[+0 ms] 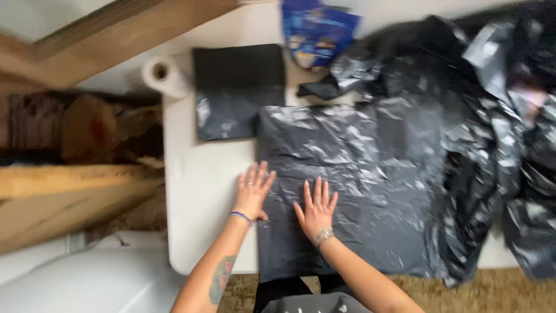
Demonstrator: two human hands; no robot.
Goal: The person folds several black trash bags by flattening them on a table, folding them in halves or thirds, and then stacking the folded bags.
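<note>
A: What were the hands doing?

B: Both lay flat, palms down, fingers spread, gripping nothing. The left hand (253, 191) sat at the left edge of a black plastic bag (347, 185), partly on the bag & partly over the bare table. The right hand (316, 207) pressed flat on the bag itself, just beside the left.

A: And the bag?

B: Spread out flat across the middle of the white table (197, 197), its near edge hanging slightly over the table edge twd the person. Shiny, creased.

A: Anything else black?

B: Yes. A folded stack of black bags (237, 93) lay at the far left part of the table, just beyond the flat bag. On the right, a big crumpled heap of black plastic (492, 127) covered that end, touching the flat bag's right side.

A: Other stuff?

B: A white paper roll (165, 75) at the table's far left corner, next to the folded stack. A blue packet (315, 32) at the far edge, blurred, so couldn't tell what kind.
</note>
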